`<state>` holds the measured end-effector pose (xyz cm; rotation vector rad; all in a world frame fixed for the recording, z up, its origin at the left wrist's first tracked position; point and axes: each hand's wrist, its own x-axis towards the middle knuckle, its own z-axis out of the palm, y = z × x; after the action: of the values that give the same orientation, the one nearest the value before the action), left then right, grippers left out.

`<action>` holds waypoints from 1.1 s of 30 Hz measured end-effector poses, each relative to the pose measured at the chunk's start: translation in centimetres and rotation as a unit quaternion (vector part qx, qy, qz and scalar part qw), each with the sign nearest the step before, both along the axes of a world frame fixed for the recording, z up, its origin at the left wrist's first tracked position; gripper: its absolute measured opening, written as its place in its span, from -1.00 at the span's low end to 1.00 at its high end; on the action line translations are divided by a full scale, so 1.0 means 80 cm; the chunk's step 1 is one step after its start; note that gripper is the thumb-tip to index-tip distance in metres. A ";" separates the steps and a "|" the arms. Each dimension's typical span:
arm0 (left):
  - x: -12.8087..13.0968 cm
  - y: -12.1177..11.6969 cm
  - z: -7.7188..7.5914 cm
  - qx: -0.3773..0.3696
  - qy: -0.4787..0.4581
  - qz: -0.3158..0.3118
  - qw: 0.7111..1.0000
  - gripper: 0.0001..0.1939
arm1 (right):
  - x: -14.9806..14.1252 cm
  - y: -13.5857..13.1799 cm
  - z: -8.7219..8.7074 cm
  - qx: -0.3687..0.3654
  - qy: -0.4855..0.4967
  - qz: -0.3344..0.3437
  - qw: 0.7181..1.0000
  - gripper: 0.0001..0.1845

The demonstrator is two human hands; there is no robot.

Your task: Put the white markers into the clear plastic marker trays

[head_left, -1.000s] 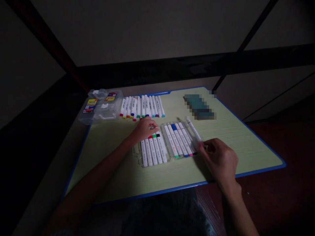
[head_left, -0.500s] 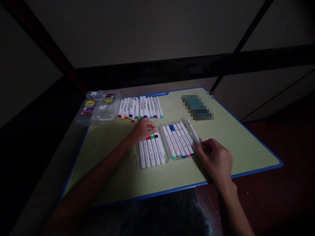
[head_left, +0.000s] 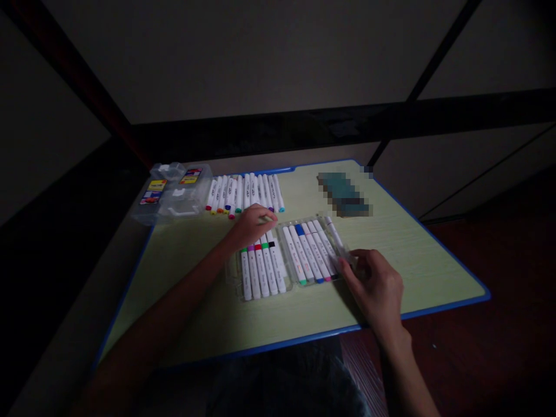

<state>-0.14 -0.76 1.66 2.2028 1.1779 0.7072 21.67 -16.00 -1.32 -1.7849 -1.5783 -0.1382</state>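
On the table lies a clear plastic marker case, spread open, with white markers in both halves. My right hand pinches the lower end of a white marker at the right side of the right half. This marker slants with its upper end away from me, beside a row of markers. My left hand is closed, fingertips curled together, over the upper ends of the left row of markers. Whatever its fingertips grip is hidden.
Behind my left hand lies a row of white markers with coloured ends. A clear carrying case with labels lies open at the far left. A blurred-out teal object is at the back right. Blue edging borders the table.
My right hand and its marker have shifted slightly, the marker now lower and closer to the row in the case. My left hand has moved up a little, uncovering more coloured marker bands.
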 end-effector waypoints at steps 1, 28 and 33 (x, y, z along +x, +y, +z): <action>0.007 0.000 0.002 -0.001 -0.006 -0.013 1.000 -0.86 | 0.000 -0.001 0.000 0.019 -0.002 0.040 0.999 -0.77; 0.054 0.014 -0.017 -0.121 -0.007 -0.054 0.991 -0.62 | -0.004 -0.003 0.000 -0.032 -0.083 0.230 0.969 -0.68; 0.051 0.011 -0.013 -0.125 -0.025 -0.045 0.991 -0.65 | -0.004 -0.003 0.001 -0.038 -0.073 0.230 0.970 -0.68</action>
<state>3.93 0.15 0.60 2.0036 1.0723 0.5433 21.35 -16.23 -1.23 -1.4412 -2.0856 0.0135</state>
